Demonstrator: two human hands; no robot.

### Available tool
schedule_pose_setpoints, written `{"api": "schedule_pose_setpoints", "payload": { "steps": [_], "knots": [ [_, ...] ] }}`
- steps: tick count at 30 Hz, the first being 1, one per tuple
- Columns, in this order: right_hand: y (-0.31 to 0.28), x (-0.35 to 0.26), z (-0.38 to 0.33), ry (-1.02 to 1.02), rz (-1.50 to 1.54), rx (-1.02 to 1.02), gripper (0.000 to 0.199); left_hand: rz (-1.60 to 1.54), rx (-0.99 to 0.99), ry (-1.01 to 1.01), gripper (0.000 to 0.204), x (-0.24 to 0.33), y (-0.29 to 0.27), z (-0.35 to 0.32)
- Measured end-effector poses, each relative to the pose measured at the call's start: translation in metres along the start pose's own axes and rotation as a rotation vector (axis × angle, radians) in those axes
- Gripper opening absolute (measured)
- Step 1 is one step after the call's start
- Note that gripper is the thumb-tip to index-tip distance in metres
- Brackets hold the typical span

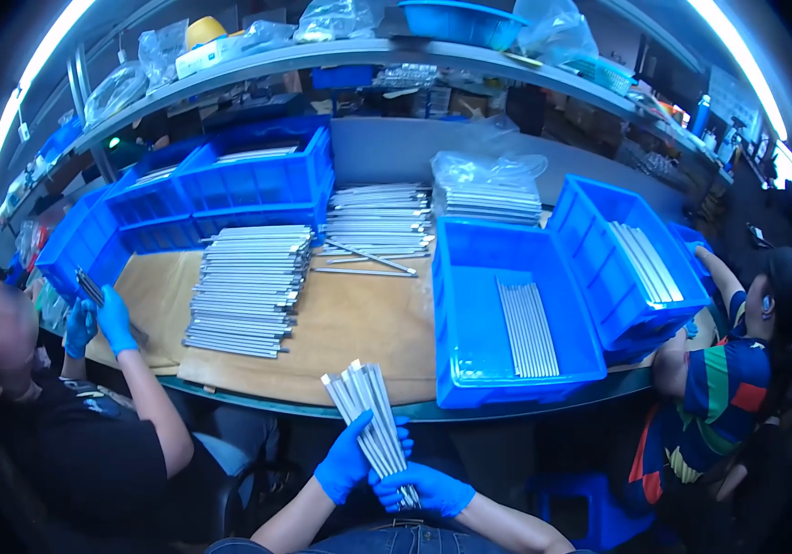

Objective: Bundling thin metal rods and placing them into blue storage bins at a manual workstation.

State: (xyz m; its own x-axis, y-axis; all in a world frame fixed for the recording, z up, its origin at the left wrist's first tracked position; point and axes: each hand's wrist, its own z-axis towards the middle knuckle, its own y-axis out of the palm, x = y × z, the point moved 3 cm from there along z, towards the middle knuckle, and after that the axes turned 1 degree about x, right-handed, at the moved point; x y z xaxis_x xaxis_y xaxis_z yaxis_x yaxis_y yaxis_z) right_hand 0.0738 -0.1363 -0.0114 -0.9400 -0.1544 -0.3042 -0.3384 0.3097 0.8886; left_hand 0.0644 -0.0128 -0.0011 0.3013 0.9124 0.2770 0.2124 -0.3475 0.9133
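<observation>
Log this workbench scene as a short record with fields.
Left hand: blue-gloved left hand grips the bundle of flat grey metal strips
Right hand: blue-gloved right hand clasps the bundle's lower end
Bench: brown wooden bench top with stacked grey metal strips
Bin: open blue plastic bin holding a few strips
Others: a seated person on each side

Blue bins [507, 314] flank stacked metal strips [248, 286] on the table [359, 323], co-workers [91, 434] seated on both sides.
</observation>
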Motion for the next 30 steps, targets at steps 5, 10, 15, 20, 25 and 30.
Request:
{"api": "schedule_pose_setpoints", "payload": {
  "steps": [5,10,15,20,25,30],
  "knots": [
    [0.025,-0.017,0.000,0.052,-0.230,-0.075,0.022,-0.094,-0.096,0.392,0.043,0.043,0.013,0.004],
    [0.063,-0.096,0.004,-0.327,-1.212,0.263,0.036,0.313,-0.159,0.636,0.024,0.096,0.097,0.001],
    [0.142,-0.175,-0.068,-1.255,-1.967,0.603,0.038,0.840,-0.009,1.051,0.019,0.148,0.115,-0.009],
    [0.054,-0.337,-0.123,-0.893,-2.206,1.003,0.022,1.099,0.165,1.277,0.023,0.155,0.081,0.025],
    [-0.054,-0.400,-0.086,-0.304,-2.434,0.974,0.022,1.036,0.127,1.078,0.025,0.161,0.072,0.028],
    [-0.109,-0.436,-0.072,-0.115,-2.567,0.898,0.023,1.084,0.125,1.043,0.032,0.164,0.064,0.031]
  ]
}}
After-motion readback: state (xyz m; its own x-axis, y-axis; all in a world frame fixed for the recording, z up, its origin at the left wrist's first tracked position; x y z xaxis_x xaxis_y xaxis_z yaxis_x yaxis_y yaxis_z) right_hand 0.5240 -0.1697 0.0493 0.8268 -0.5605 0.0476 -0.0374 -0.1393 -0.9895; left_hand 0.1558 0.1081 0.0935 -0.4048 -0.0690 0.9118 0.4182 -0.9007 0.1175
